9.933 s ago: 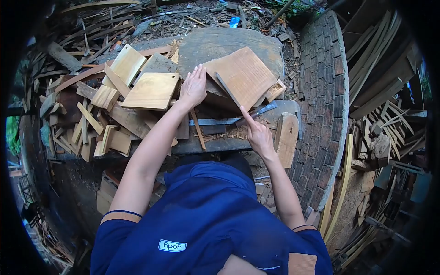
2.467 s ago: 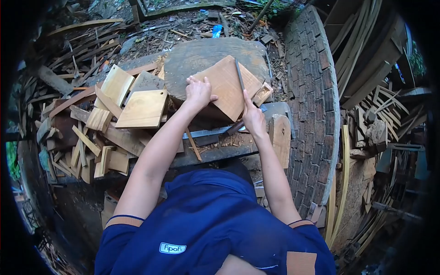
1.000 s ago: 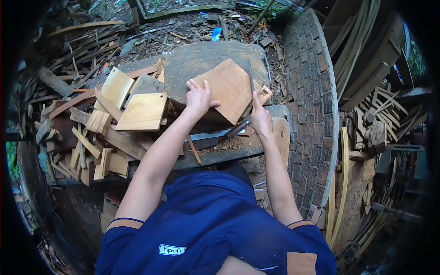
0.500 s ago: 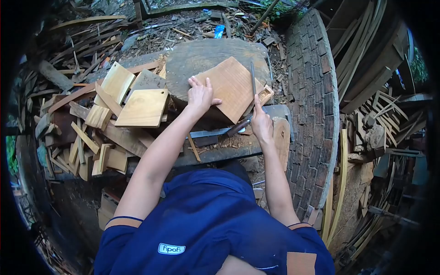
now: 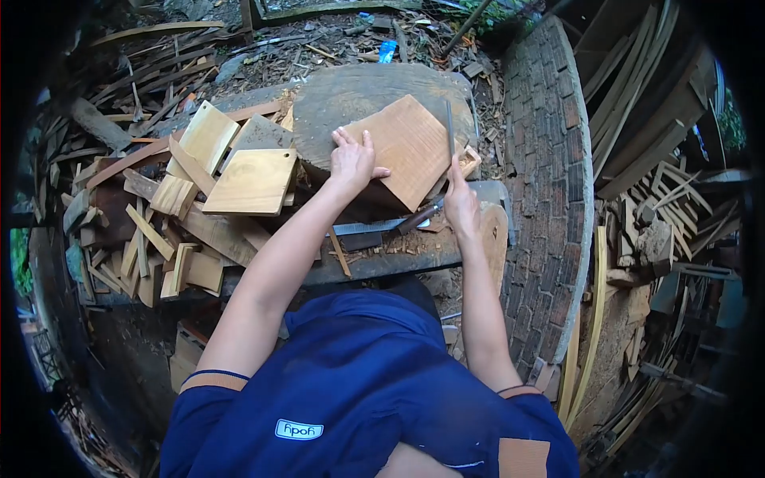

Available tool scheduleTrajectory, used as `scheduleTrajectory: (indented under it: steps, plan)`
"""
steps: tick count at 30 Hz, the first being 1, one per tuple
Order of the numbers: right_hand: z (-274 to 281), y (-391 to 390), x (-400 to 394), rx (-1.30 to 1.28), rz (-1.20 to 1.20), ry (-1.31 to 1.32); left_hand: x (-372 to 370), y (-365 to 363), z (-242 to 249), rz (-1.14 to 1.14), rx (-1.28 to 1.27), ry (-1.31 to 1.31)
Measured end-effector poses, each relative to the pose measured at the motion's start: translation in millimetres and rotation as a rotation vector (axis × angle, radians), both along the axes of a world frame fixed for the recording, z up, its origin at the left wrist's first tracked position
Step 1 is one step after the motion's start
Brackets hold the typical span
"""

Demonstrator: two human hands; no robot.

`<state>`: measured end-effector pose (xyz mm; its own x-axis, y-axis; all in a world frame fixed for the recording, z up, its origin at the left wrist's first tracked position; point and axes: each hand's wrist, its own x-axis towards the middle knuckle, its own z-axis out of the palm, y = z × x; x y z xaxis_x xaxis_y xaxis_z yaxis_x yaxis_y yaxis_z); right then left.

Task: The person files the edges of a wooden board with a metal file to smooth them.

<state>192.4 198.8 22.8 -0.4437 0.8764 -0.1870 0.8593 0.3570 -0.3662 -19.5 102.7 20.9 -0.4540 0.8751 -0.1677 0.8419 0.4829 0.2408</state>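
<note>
A flat reddish-brown wooden board (image 5: pixel 414 147) lies tilted across the round stump (image 5: pixel 335 88), its corner pointing toward me. My left hand (image 5: pixel 353 163) presses on the board's left side, thumb stretched over its face and fingers at the far left edge. In my right hand (image 5: pixel 461 203) is a long, thin dark file (image 5: pixel 450 127), its handle hidden by the fist. The file stands along the board's right edge, tip pointing away from me. Just below the board's near corner lies a saw (image 5: pixel 374 226) with a dark handle.
To the left, pale boards (image 5: pixel 251 183) with a corner hole lie among wood offcuts (image 5: pixel 187 271) on the bench. A low brick wall (image 5: pixel 546 207) runs down the right side. Long planks (image 5: pixel 645 103) lean beyond it, and scraps litter the ground at the back.
My right hand and the file have shifted slightly forward and to the right along the board's edge. My left hand keeps its place on the board. The whole view has shifted a little.
</note>
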Motion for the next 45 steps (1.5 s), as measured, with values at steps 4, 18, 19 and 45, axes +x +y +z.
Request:
scheduleTrajectory:
  steps: [4,18,19,45]
  plan:
    - [2.2,21.6,-7.9,0.032,-0.061,0.041,1.6,5.9,6.2,0.016,-0.023,0.008]
    - [1.0,20.4,-9.6,0.037,-0.048,0.036,-1.1,2.5,-1.6,0.010,0.035,0.046]
    - [5.1,12.1,-8.5,-0.002,-0.055,0.025,-0.7,2.7,-1.3,0.012,0.039,0.045]
    - [-38.1,73.4,-7.4,0.225,0.052,0.426,73.7,-18.4,9.4,-0.067,0.155,-0.014]
